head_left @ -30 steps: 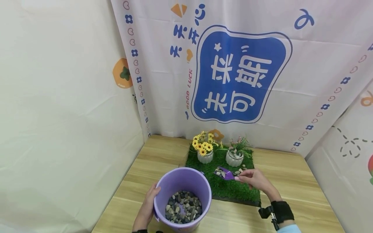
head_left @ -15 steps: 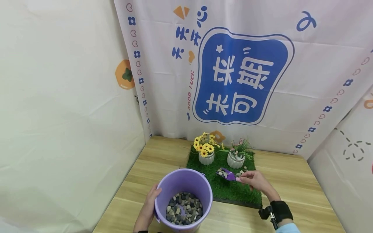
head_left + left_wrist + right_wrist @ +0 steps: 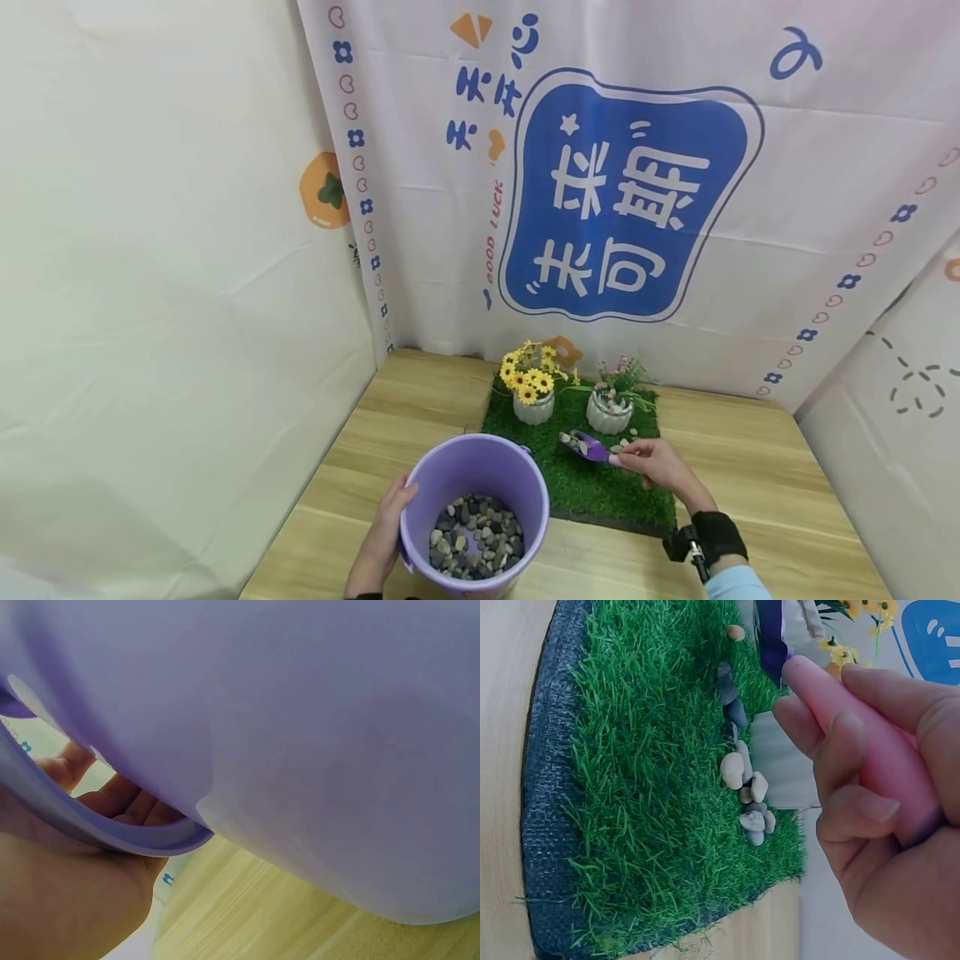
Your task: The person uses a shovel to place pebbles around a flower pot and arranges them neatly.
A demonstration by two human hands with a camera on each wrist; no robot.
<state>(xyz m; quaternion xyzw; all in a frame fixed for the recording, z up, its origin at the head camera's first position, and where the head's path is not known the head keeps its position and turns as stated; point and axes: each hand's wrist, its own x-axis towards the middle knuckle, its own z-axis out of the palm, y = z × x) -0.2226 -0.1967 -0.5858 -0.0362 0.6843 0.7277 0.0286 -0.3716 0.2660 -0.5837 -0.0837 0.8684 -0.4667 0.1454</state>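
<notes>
A purple bucket (image 3: 480, 462) with grey and tan pebbles (image 3: 495, 537) on its bottom stands on the table. At its left side my left hand (image 3: 384, 525) grips the rim; in the left wrist view the bucket's handle (image 3: 142, 838) crosses over that hand. My right hand (image 3: 660, 468) holds a small shovel by its pink handle (image 3: 862, 735). The shovel's purple blade (image 3: 596, 451) carries a few pebbles above the artificial grass mat (image 3: 600, 500). More pebbles (image 3: 733, 769) lie on the grass by a white pot, under and beyond the shovel.
Two white ribbed pots stand at the back of the mat: one with yellow flowers (image 3: 528, 383), one with pink flowers and green leaves (image 3: 618, 383). Behind the wooden table (image 3: 750, 467) hangs a printed cloth (image 3: 435, 250), with pale walls at both sides.
The shovel blade has shifted slightly and tilted, so it looks narrower from above. My left hand keeps its grip on the bucket, and the view has drifted a little.
</notes>
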